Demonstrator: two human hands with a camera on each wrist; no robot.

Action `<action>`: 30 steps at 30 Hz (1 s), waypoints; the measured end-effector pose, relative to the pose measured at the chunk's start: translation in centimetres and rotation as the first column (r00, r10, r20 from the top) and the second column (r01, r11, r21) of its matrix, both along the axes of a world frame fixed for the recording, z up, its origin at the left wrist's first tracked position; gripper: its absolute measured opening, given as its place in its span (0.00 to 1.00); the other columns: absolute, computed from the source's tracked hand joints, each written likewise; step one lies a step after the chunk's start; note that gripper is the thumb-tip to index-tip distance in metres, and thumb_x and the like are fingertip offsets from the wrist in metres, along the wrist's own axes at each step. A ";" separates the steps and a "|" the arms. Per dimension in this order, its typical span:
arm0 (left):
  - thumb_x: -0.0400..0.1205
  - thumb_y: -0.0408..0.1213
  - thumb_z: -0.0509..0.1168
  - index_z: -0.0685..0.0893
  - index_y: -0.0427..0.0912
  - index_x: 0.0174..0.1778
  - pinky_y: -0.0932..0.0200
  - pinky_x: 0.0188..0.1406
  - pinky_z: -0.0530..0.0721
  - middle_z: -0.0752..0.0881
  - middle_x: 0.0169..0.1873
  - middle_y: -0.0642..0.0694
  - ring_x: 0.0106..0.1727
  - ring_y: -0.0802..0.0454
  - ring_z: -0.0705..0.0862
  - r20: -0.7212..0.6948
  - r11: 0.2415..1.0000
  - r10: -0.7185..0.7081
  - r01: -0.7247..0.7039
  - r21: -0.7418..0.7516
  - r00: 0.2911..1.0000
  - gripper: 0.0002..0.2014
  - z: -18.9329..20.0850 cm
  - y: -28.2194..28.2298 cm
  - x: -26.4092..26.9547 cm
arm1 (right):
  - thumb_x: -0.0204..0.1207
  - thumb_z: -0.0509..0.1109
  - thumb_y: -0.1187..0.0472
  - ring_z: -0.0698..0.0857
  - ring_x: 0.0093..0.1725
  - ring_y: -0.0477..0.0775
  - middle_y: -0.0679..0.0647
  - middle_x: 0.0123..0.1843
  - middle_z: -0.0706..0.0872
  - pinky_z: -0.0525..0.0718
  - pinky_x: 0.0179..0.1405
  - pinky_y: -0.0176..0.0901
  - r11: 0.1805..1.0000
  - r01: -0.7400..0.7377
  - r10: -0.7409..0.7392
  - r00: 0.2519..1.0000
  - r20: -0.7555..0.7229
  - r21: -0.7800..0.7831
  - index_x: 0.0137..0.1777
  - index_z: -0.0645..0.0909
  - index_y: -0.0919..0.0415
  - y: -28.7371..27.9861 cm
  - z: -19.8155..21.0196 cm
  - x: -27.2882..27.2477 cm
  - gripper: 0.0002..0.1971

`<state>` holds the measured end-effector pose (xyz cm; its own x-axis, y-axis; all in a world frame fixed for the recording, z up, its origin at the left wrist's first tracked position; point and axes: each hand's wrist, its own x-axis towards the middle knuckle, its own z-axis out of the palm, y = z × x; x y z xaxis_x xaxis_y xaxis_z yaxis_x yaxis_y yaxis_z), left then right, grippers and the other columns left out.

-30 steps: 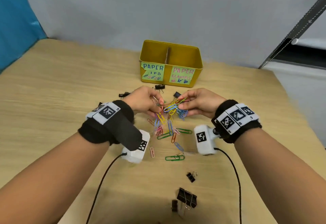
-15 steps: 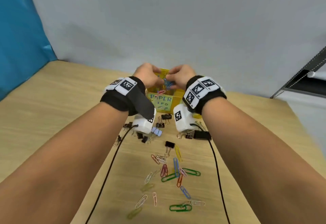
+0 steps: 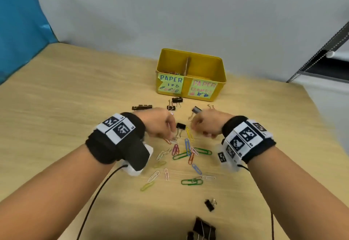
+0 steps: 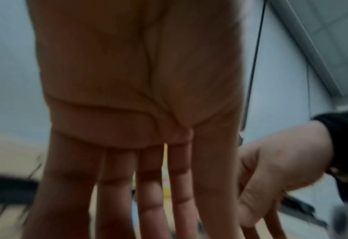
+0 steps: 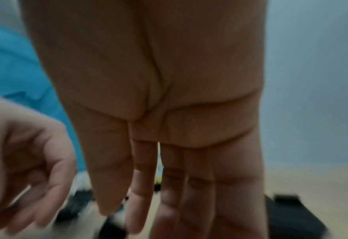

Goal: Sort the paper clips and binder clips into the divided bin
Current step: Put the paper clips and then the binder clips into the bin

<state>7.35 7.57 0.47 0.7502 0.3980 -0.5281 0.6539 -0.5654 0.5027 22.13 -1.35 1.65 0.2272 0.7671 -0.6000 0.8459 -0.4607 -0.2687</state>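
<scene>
Reaching down over the scattered paper clips [image 3: 187,152] on the table [image 3: 66,107], the left hand [image 3: 160,124] and right hand [image 3: 205,124] both show straight, relaxed fingers in the wrist views and hold nothing that can be made out, though the head view is blurred at the left fingertips. The yellow bin [image 3: 190,73] stands well beyond them, a few clips already in its left compartment, the right one apparently unfilled. The step in hand looks like gathering another bunch of paper clips. A small black binder clip [image 3: 181,126] sits between the hands at the far edge of the pile, so sweeping inward risks scooping it in; better to nudge it aside first, then rake the wire clips together with flat fingers and pinch them as one bundle. Other binder clips [image 3: 174,103] lie nearer the bin.
</scene>
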 end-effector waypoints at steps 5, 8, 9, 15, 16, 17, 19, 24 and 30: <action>0.77 0.35 0.68 0.78 0.41 0.65 0.56 0.51 0.77 0.77 0.60 0.40 0.60 0.43 0.79 -0.024 0.963 -0.128 0.130 0.238 0.991 0.20 -2.7 -3.7 0.0 | 0.80 0.54 0.70 0.76 0.70 0.62 0.64 0.71 0.74 0.73 0.67 0.44 0.988 -0.130 0.118 0.984 0.134 0.079 0.75 0.71 0.57 -2.3 -3.1 -2.4 0.24; 0.77 0.37 0.67 0.80 0.41 0.63 0.59 0.45 0.76 0.82 0.58 0.42 0.53 0.46 0.80 -0.055 0.964 -0.141 0.149 0.219 0.989 0.18 -2.8 -4.1 -0.7 | 0.79 0.56 0.69 0.77 0.69 0.58 0.58 0.70 0.78 0.74 0.67 0.44 0.987 -0.161 0.159 0.983 0.093 0.014 0.69 0.77 0.55 -3.0 -3.3 -2.3 0.21; 0.78 0.35 0.66 0.81 0.42 0.63 0.60 0.45 0.76 0.83 0.58 0.42 0.51 0.47 0.80 -0.048 0.968 -0.128 0.136 0.213 0.991 0.17 -2.8 -4.1 -1.0 | 0.79 0.56 0.69 0.77 0.69 0.57 0.56 0.70 0.80 0.75 0.67 0.44 0.988 -0.153 0.151 0.985 0.088 0.021 0.67 0.79 0.55 -3.2 -3.1 -2.1 0.21; 0.78 0.33 0.67 0.71 0.41 0.73 0.54 0.65 0.78 0.72 0.68 0.41 0.67 0.43 0.76 -0.006 0.965 -0.056 0.056 0.256 0.998 0.26 -3.0 -4.4 -2.2 | 0.79 0.56 0.69 0.76 0.70 0.62 0.60 0.71 0.73 0.74 0.70 0.47 0.996 0.009 -0.022 0.989 0.147 0.088 0.70 0.74 0.57 -4.6 -3.0 -1.9 0.21; 0.78 0.33 0.67 0.71 0.40 0.72 0.54 0.64 0.79 0.73 0.66 0.41 0.65 0.44 0.77 -0.030 0.963 -0.075 0.080 0.257 0.997 0.25 -3.1 -4.7 -2.3 | 0.79 0.56 0.69 0.76 0.69 0.62 0.60 0.70 0.72 0.75 0.70 0.49 0.997 0.011 -0.020 0.991 0.130 0.073 0.69 0.74 0.56 -4.8 -3.2 -2.3 0.20; 0.78 0.34 0.66 0.72 0.39 0.70 0.55 0.60 0.80 0.75 0.65 0.41 0.63 0.44 0.78 -0.049 0.962 -0.099 0.108 0.251 0.994 0.23 -3.0 -5.1 -2.3 | 0.79 0.57 0.68 0.76 0.68 0.62 0.59 0.69 0.72 0.75 0.69 0.48 0.998 0.006 -0.012 0.995 0.098 0.067 0.68 0.74 0.56 -5.0 -3.5 -2.8 0.19; 0.78 0.35 0.66 0.74 0.40 0.68 0.60 0.53 0.77 0.77 0.63 0.41 0.61 0.46 0.78 -0.066 0.964 -0.149 0.160 0.211 0.987 0.21 -2.8 -5.6 -2.5 | 0.79 0.59 0.67 0.77 0.66 0.59 0.59 0.67 0.73 0.74 0.62 0.42 0.997 -0.026 0.025 1.000 0.017 0.070 0.67 0.76 0.57 -5.4 -3.6 -3.4 0.18; 0.72 0.36 0.73 0.75 0.47 0.59 0.58 0.42 0.78 0.80 0.54 0.48 0.51 0.49 0.81 -0.148 0.994 -0.068 0.080 0.077 0.987 0.21 -1.6 -5.4 -5.1 | 0.75 0.68 0.57 0.78 0.57 0.55 0.55 0.63 0.75 0.77 0.46 0.38 0.994 0.037 -0.037 0.999 -0.005 0.099 0.68 0.75 0.55 -7.5 -2.0 -2.4 0.21; 0.72 0.25 0.71 0.72 0.40 0.66 0.66 0.26 0.74 0.82 0.47 0.45 0.44 0.47 0.85 -0.279 0.985 -0.055 0.097 0.141 0.959 0.26 -1.5 -8.0 -5.7 | 0.65 0.78 0.58 0.75 0.50 0.50 0.51 0.55 0.76 0.76 0.43 0.40 1.000 -0.015 0.016 0.996 0.089 -0.017 0.66 0.72 0.56 -8.7 -2.7 -3.5 0.29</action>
